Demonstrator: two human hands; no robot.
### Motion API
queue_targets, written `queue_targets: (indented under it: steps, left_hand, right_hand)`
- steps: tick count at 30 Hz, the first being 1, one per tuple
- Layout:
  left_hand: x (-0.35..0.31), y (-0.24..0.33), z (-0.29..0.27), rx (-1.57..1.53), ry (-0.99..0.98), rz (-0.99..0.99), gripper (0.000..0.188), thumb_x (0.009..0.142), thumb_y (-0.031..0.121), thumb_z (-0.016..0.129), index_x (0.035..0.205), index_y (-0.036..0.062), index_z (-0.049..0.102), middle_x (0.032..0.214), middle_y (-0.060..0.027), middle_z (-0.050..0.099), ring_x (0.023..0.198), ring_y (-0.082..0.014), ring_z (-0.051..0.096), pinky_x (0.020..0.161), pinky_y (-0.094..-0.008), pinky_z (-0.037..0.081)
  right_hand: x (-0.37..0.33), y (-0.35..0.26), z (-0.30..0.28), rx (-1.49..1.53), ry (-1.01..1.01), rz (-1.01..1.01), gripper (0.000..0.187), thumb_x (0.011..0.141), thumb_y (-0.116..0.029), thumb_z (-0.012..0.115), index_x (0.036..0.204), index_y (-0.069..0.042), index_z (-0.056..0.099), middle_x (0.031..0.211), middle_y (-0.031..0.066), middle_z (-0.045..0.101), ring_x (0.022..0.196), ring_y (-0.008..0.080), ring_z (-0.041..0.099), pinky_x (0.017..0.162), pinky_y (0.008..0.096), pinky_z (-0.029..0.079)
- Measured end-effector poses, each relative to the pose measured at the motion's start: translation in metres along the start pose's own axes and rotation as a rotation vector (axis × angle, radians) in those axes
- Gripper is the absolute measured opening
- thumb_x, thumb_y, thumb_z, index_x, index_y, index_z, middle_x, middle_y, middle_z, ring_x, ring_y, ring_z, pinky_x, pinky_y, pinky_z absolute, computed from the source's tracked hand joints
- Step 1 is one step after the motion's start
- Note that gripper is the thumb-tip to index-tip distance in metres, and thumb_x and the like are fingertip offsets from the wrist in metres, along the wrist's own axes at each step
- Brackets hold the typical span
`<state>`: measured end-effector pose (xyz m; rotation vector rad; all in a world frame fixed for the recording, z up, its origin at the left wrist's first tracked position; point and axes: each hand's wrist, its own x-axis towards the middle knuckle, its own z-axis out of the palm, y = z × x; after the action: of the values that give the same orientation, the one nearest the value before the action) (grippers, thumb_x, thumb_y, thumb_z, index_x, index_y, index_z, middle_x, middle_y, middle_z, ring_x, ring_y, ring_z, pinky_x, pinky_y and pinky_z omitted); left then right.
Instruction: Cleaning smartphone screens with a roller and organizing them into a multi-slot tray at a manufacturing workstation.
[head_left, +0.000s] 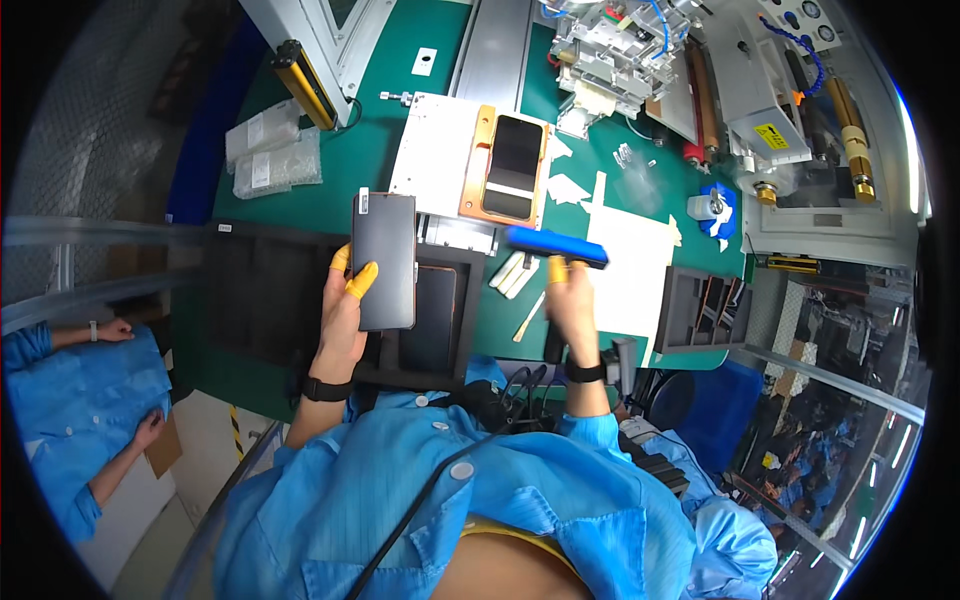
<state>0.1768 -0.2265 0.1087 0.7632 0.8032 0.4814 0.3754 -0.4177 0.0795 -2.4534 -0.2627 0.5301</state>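
My left hand [343,315], with yellow finger cots on thumb and finger, is closed round the edges of a dark smartphone [386,262]. A small white tab sticks at its upper left corner. My right hand [572,308] grips the black handle of a blue cleaning roller [552,245], held to the right of the phone. Beneath the left hand lies a black foam tray [463,310] with another dark phone [430,315] in it. Farther off, an orange fixture [478,165] on a white plate cradles a phone [516,160] with light bands across its screen.
Bubble-wrap packs [278,168] lie at the far left of the green table. White paper [628,270] and a black parts tray [705,310] are on the right. Metal machinery [615,65] stands at the back. At the left edge sits another person in a blue coat [90,400].
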Motion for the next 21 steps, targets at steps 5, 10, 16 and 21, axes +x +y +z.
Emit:
queue_targets:
  steps: [5, 10, 16, 21]
  left_hand:
    - [0.001, -0.007, 0.0, -0.158, -0.032, 0.008, 0.036, 0.09, 0.026, 0.042, 0.118, 0.0048, 0.04, 0.112, -0.007, 0.049, 0.1, -0.0133, 0.049, 0.086, -0.0266, 0.041]
    - [-0.001, -0.01, 0.018, -0.185, -0.102, -0.005, 0.052, 0.091, 0.043, 0.03, 0.125, 0.0034, 0.035, 0.121, -0.0094, 0.044, 0.11, -0.0181, 0.045, 0.092, -0.0315, 0.036]
    - [-0.011, -0.011, 0.023, -0.217, -0.116, 0.002, 0.053, 0.09, 0.047, 0.027, 0.121, 0.0043, 0.038, 0.118, -0.0112, 0.045, 0.107, -0.0178, 0.046, 0.09, -0.0323, 0.038]
    - [-0.012, -0.016, 0.004, -0.026, -0.048, 0.1, 0.032, 0.09, 0.022, 0.044, 0.118, 0.0061, 0.042, 0.107, -0.0062, 0.051, 0.096, -0.0121, 0.051, 0.082, -0.0252, 0.042]
  right_hand:
    - [0.058, 0.082, -0.03, 0.291, 0.167, 0.338, 0.014, 0.079, -0.008, 0.043, 0.073, 0.004, 0.046, 0.052, 0.0084, 0.049, 0.04, 0.0155, 0.05, 0.035, 0.0279, 0.041]
    - [0.105, 0.179, 0.014, -0.306, 0.329, 0.151, 0.036, 0.081, -0.027, 0.051, 0.084, 0.009, 0.049, 0.066, 0.0227, 0.059, 0.052, 0.0301, 0.06, 0.046, 0.0368, 0.048]
    - [0.123, 0.219, -0.029, 0.196, 0.341, 0.266, 0.028, 0.079, -0.014, 0.046, 0.06, 0.006, 0.051, 0.049, 0.0137, 0.053, 0.037, 0.0213, 0.051, 0.038, 0.034, 0.042]
    - [0.033, 0.229, 0.056, -0.087, 0.628, 0.161, 0.04, 0.083, -0.033, 0.05, 0.085, 0.008, 0.051, 0.07, 0.0228, 0.058, 0.058, 0.0367, 0.057, 0.055, 0.0428, 0.045]
